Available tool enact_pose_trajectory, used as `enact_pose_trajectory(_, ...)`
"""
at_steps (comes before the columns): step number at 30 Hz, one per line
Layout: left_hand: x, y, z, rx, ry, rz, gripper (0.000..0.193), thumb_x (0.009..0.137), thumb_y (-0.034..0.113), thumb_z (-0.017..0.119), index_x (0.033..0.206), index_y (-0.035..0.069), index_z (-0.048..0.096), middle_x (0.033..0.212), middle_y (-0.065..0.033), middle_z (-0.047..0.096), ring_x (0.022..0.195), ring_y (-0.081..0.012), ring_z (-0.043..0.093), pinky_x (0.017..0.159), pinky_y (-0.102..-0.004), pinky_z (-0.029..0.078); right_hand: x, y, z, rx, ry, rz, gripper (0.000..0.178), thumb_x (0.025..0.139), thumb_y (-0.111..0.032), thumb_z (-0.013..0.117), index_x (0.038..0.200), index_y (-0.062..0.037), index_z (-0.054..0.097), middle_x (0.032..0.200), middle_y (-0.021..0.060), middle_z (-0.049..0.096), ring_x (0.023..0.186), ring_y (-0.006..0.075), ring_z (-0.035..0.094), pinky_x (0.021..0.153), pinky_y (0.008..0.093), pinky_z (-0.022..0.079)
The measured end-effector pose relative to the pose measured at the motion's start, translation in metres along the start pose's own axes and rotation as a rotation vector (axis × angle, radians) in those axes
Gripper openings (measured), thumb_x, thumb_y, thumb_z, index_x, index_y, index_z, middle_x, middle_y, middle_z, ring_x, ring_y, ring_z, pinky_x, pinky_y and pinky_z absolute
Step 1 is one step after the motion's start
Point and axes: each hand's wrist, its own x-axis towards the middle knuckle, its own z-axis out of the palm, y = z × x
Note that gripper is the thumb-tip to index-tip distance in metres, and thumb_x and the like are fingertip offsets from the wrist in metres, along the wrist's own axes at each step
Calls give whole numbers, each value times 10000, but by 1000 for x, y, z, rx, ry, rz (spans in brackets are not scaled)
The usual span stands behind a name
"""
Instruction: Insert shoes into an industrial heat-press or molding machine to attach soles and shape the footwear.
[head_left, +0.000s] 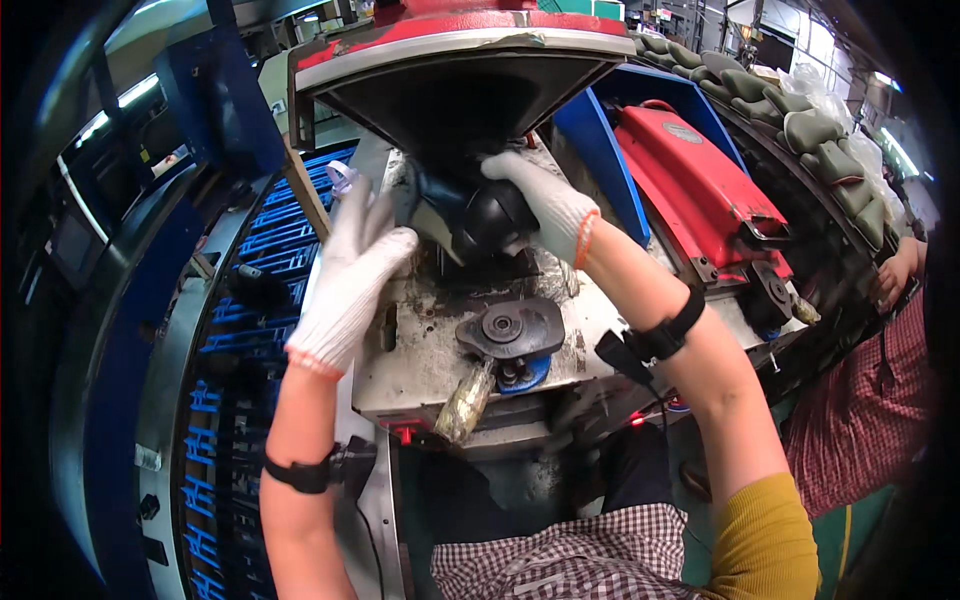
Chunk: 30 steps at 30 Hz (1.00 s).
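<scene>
My right hand (540, 200), in a white knitted glove with an orange cuff, grips a glossy black rounded piece (497, 215) beneath the machine's dark overhanging head (460, 95). The piece's far side is lost in shadow. To its left, my gloved left hand (355, 255) is raised with its fingers apart. A small clear ring with a purplish tint (341, 178) shows by its fingertips; whether they touch it I cannot tell. Below both hands, a dark metal clamp plate with a round boss (508, 326) sits on the worn metal bed (400, 375). Its handle (466, 402) is wrapped in clear film.
Right of the bed stand a blue tray (600, 150) and a red machine cover (690, 175). Green padded pieces (815, 130) line a rack at the far right, where another person's hand (900, 272) rests. A rack of blue bars (270, 235) runs along the left.
</scene>
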Motion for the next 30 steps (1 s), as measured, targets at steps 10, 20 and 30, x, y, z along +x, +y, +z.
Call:
enact_pose_trajectory(10,108,111,-9,694,414,978,471,999,335,633,1373,48,635,1328,-195,673,1263,-322,628,1101,-427,467,84,36,25,-1307,164,-92,880,847,-672,680,1469,-57,580,1500,254,497,1234,380,675,1023,443,559)
enact_pose_trajectory(20,206,160,43,1661,-230,787,373,1044,280,535,1307,55,673,1205,-244,714,1175,-388,675,1037,-430,518,55,27,-2,-1213,43,-165,983,881,-720,642,1579,-51,463,1595,297,399,1266,430,634,1054,426,541)
enact_pose_trajectory(30,148,101,74,887,-720,52,565,981,605,571,938,73,756,741,-94,705,679,-183,684,655,-356,554,-169,101,-60,-143,-572,54,576,1078,-400,608,1504,-17,553,1186,106,720,1000,151,696,868,329,591)
